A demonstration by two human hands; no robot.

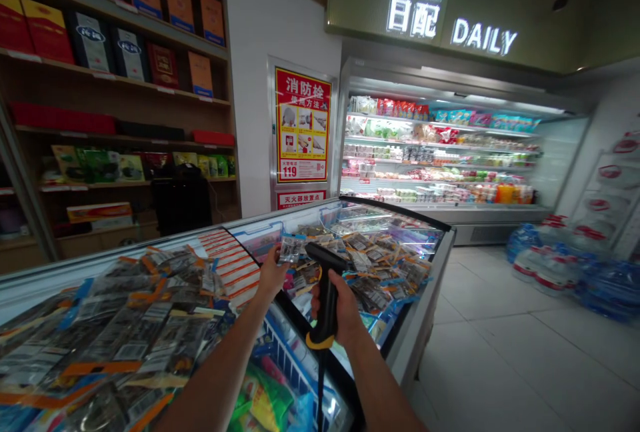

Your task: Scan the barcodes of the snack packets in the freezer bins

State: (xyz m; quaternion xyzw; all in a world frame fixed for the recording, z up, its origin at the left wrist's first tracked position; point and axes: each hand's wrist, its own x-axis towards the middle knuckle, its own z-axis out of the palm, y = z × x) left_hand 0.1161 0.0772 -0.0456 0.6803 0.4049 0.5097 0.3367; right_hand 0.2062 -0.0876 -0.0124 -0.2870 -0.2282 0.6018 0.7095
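My right hand (pixel 343 305) grips a black and yellow handheld barcode scanner (pixel 328 299) by its handle, and a cable hangs from its base. The scanner's head points left, toward a small clear packet (pixel 292 248) with a printed label. That packet is pinched at its left edge in my left hand (pixel 273 272), just beside the scanner head. Beyond both hands many similar packets (pixel 373 259) lie heaped on the freezer's glass top. Another large heap of packets (pixel 150 312) with orange and blue edges spreads across the left side.
The chest freezer (pixel 425 305) has a raised rim. Inside, a blue wire basket (pixel 285 352) sits near colourful bags (pixel 265 399). Shelves of boxed goods (pixel 145 59) stand at left, a lit fridge (pixel 440 152) behind, and bottled water packs (pixel 545 265) on the floor at right.
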